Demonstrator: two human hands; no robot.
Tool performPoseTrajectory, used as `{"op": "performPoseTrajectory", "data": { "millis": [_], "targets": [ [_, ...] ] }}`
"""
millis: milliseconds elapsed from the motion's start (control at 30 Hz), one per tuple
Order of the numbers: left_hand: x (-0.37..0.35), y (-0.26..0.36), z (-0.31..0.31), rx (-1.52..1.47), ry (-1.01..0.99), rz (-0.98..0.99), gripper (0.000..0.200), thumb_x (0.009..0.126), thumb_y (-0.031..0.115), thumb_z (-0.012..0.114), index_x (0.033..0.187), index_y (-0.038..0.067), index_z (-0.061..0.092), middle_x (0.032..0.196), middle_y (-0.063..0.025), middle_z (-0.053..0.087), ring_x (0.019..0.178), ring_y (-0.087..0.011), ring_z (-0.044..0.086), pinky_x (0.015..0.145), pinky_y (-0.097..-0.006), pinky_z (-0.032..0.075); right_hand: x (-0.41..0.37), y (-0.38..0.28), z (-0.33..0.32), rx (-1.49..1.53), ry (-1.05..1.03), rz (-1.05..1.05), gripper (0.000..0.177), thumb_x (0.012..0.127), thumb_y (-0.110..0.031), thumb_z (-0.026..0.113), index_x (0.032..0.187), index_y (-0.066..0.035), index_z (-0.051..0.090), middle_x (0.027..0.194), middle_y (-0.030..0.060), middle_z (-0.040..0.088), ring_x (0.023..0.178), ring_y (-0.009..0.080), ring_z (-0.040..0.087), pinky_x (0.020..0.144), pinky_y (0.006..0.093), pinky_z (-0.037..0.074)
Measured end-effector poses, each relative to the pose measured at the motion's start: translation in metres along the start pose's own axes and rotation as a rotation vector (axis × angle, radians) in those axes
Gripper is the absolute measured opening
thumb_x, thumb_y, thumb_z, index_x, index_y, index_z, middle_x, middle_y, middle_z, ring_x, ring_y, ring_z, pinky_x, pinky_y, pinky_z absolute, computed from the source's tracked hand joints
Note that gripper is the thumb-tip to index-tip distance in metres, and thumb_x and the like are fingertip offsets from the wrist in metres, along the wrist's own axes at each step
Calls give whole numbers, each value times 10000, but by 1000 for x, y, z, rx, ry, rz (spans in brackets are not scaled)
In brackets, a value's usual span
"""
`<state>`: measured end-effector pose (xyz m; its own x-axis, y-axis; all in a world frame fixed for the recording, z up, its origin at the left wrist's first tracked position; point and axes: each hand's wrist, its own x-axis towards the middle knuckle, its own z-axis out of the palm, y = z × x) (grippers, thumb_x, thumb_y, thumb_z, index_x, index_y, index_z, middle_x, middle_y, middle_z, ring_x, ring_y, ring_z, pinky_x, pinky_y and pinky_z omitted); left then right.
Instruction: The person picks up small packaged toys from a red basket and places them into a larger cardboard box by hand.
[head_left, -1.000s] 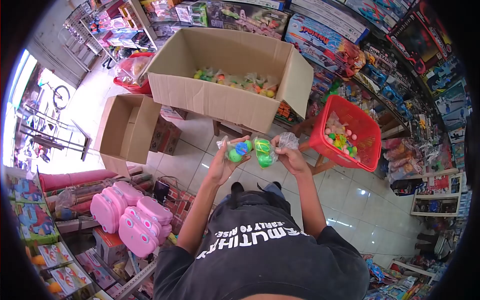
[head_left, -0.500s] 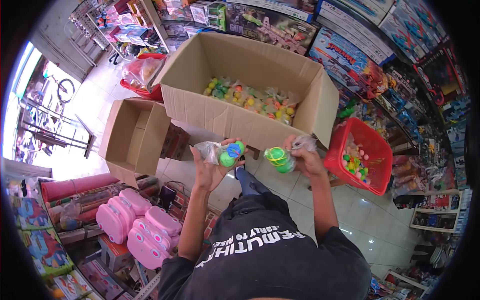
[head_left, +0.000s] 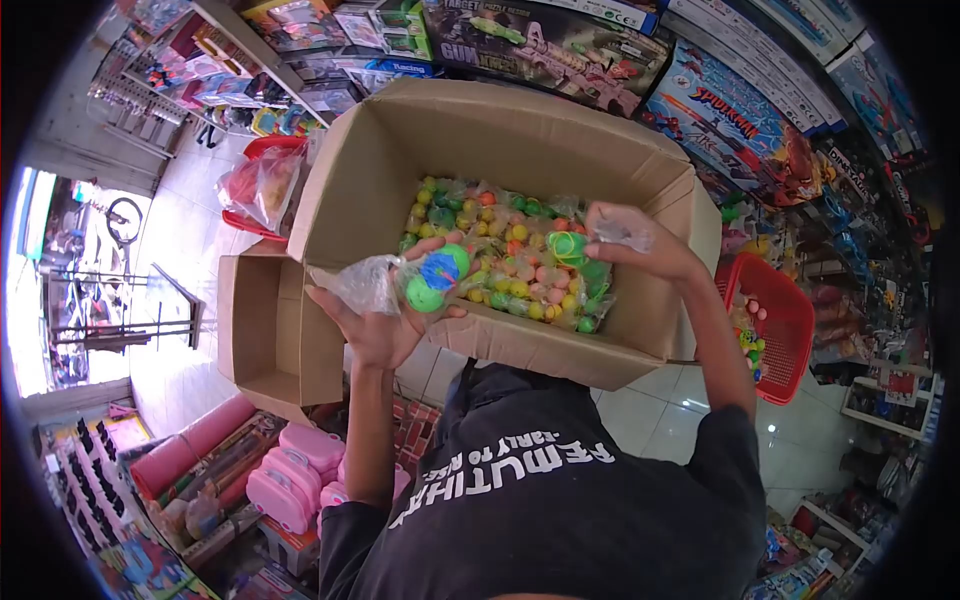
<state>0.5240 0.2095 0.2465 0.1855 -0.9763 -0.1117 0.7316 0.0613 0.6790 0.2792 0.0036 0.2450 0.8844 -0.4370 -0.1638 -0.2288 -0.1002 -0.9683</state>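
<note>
My left hand (head_left: 380,338) is palm up at the large carton's near wall, fingers spread under a clear plastic bag with two green balls (head_left: 427,291) and something blue between them. The loose plastic hangs toward its thumb side. Over the carton's right half, my right hand (head_left: 650,250) pinches the plastic of another bag, with a green ball wound in yellow cord (head_left: 567,249) hanging at its left. Beneath both hands, the large cardboard carton (head_left: 545,130) holds many bagged small balls (head_left: 515,262), yellow, green, orange and pink.
A smaller cardboard box (head_left: 270,330) stands at left, with a red basket (head_left: 262,180) of plastic bags behind it. Another red basket (head_left: 785,325) with colourful balls is at right. Boxed toys (head_left: 735,130) line the back shelf. Pink cases (head_left: 295,475) lie at lower left.
Both hands have moved forward with their bags, from in front of the carton to its near wall and over its inside. The view has shifted closer over the carton.
</note>
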Motion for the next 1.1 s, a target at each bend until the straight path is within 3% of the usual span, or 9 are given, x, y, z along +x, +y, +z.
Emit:
{"op": "performPoseTrajectory", "data": {
  "millis": [200,267,367,567,800,833,900,1033,1100],
  "targets": [
    [46,13,-3,3,-135,-82,1316,488,909,366,1313,-104,198,1355,-244,274,1193,-460,350,796,-425,522,70,22,-30,-378,-122,-8,319,753,-113,653,965,-60,421,799,50,492,742,135,474,667,266,392],
    [58,11,-12,49,-336,-40,1118,639,788,453,1325,-61,212,1357,-223,282,1187,-433,374,817,-400,521,91,36,-34,-440,-123,16,338,742,-87,635,993,-55,412,840,83,515,777,174,504,680,288,408],
    [74,22,-11,275,-170,-267,1003,685,653,591,1323,-37,239,1350,-197,307,1168,-351,442,839,-399,496,116,66,-30,-628,-94,51,363,723,-43,593,1040,-40,416,914,140,546,850,245,544,716,342,434],
    [103,26,-28,331,-44,-248,447,933,357,394,1219,14,386,1224,-141,480,1059,-295,549,750,-313,520,138,119,-11,-701,-77,274,365,749,-6,505,1107,5,438,837,188,565,684,290,594,625,387,491],
    [125,33,-40,354,5,-330,409,954,358,329,1141,17,458,1190,-127,511,1008,-232,574,737,-296,523,154,137,-11,-277,-164,755,393,802,-16,381,1185,-97,422,827,120,511,504,180,464,361,323,351],
    [128,34,-41,354,9,-328,409,954,358,329,1141,17,458,1190,-127,511,1008,-232,574,737,-296,523,154,209,-23,-278,-169,753,393,802,-16,381,1185,-97,422,827,120,511,504,180,464,361,323,351],
    [133,36,-43,331,24,-358,425,952,377,322,1095,18,498,1185,-123,514,976,-213,580,732,-296,529,189,340,-19,-347,-100,577,393,792,-12,391,1165,-123,451,807,85,490,505,150,399,379,311,316],
    [143,36,-50,356,21,-389,432,952,386,318,1064,23,522,1188,-122,513,964,-193,575,737,-298,531,169,228,6,-427,-38,490,353,773,-33,448,1106,-125,519,838,93,534,618,169,495,499,331,417],
    [147,37,-47,418,12,-400,427,954,381,315,1046,27,533,1165,-115,522,960,-178,563,741,-300,532,162,205,12,-666,-89,283,315,760,-14,502,1059,-72,584,970,152,610,892,268,588,772,370,461]
  ]
}}
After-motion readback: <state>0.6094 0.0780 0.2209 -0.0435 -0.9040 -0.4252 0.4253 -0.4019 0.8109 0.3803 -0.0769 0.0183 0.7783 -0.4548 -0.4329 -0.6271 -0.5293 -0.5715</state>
